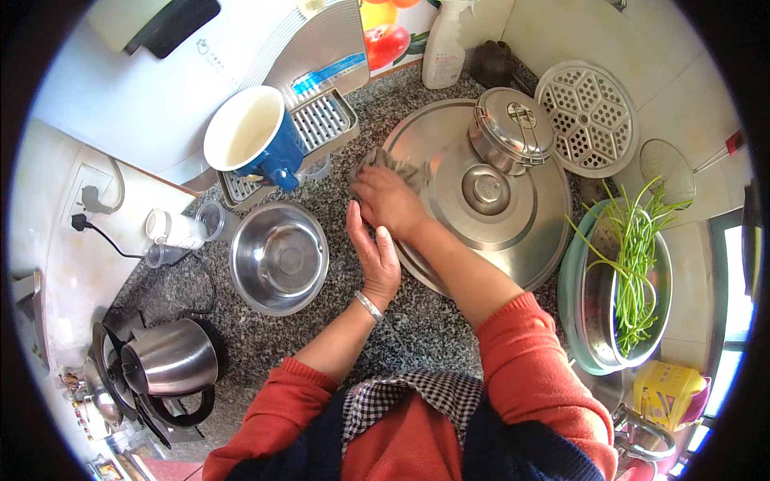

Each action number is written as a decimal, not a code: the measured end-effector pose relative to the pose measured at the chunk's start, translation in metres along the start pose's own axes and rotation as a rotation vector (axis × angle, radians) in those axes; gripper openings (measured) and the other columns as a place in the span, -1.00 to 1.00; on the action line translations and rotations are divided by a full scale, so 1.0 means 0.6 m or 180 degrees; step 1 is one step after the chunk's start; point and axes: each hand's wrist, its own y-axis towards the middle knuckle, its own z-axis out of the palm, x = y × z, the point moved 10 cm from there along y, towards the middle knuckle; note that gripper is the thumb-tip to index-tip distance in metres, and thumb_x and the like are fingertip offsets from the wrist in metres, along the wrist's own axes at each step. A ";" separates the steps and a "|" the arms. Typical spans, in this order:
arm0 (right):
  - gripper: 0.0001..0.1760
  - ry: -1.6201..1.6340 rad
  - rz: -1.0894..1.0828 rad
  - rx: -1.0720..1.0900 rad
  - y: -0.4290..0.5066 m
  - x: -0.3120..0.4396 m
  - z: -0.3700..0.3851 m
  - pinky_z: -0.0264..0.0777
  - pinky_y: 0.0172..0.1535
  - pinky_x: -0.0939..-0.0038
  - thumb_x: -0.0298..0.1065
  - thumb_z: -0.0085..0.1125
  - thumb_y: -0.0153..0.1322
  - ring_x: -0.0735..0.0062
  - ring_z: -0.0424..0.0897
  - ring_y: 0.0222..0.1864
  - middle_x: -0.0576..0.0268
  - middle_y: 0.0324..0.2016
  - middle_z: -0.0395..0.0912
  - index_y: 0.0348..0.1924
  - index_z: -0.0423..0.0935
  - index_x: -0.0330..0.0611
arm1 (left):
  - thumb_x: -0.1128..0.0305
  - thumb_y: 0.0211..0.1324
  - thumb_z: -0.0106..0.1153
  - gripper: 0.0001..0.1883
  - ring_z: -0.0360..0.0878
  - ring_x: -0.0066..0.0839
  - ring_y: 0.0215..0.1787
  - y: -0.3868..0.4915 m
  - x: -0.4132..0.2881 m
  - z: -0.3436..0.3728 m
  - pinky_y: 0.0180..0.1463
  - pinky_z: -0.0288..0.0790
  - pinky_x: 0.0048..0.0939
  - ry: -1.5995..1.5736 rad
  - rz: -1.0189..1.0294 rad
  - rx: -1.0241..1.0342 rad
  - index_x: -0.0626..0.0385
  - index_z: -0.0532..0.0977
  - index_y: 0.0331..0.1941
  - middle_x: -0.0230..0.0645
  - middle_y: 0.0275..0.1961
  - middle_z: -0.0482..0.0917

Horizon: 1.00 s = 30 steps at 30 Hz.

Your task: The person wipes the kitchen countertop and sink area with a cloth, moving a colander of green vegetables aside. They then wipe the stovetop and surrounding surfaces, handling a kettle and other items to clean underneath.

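Observation:
My right hand (385,198) presses a grey-brown cloth (400,168) against the granite countertop (415,330), at the left edge of a large round steel lid (529,258). Just below it my left hand (376,255), with a silver bracelet at the wrist, is held palm inward with the thumb apart from the fingers and nothing in it. Its fingertips are close to my right hand. To the left of my hands stands a steel bowl (280,258). A lidded steel container (511,129) rests on the large lid, behind its knob.
A blue pitcher (277,150) stands on a drip tray at the back left. An electric kettle (174,358) is at the left. A colander with green stalks (634,282) sits at the right, near a faucet (643,436). A spray bottle (444,51) and perforated steamer plate (586,120) are behind.

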 end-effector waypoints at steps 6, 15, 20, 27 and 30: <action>-0.42 -0.0433 -0.0171 0.0074 -0.045 -0.016 -0.025 0.21 0.36 -0.06 -0.27 0.12 0.37 -0.09 0.39 0.30 -0.09 0.22 0.44 0.25 0.41 -0.25 | 0.15 0.48 -0.11 -0.35 0.02 0.06 0.54 0.001 -0.004 0.008 0.56 -0.05 -0.01 0.0001 0.0021 0.0086 0.34 0.03 0.43 0.15 0.48 0.08; -0.52 -0.1753 0.1655 0.1116 0.160 -0.299 0.003 0.25 0.30 0.05 -0.18 -0.11 0.47 -0.07 0.44 0.24 -0.15 0.13 0.52 0.11 0.52 -0.30 | 0.17 0.41 -0.04 -0.34 0.07 0.08 0.51 0.006 -0.018 0.025 0.54 -0.04 -0.01 0.0480 -0.0064 0.0519 0.36 0.08 0.41 0.18 0.44 0.14; -0.52 -0.1707 0.1318 0.0987 0.165 -0.208 0.057 0.25 0.32 0.03 -0.26 -0.12 0.44 -0.06 0.46 0.21 -0.12 0.10 0.52 0.11 0.47 -0.39 | 0.16 0.42 -0.06 -0.31 0.02 0.06 0.52 0.002 -0.008 0.023 0.56 -0.09 -0.04 0.0219 -0.0111 0.0380 0.38 0.03 0.42 0.16 0.46 0.09; -0.52 -0.2001 0.0903 0.1252 0.082 -0.076 0.080 0.19 0.36 0.06 -0.28 -0.08 0.42 -0.03 0.39 0.28 -0.12 0.12 0.49 0.10 0.49 -0.39 | 0.18 0.49 -0.17 -0.38 -0.01 0.00 0.54 0.000 0.011 -0.014 0.57 -0.11 -0.04 -0.0176 -0.0230 -0.0297 0.37 0.03 0.42 0.13 0.48 0.06; -0.51 -0.1427 0.0791 0.0437 0.034 -0.019 0.046 0.17 0.38 0.02 -0.29 -0.03 0.40 -0.09 0.35 0.32 -0.16 0.17 0.45 0.14 0.48 -0.37 | 0.16 0.51 -0.20 -0.40 -0.01 0.00 0.55 -0.005 0.006 -0.030 0.57 -0.10 -0.03 -0.0062 -0.0153 -0.0396 0.35 0.06 0.41 0.14 0.49 0.05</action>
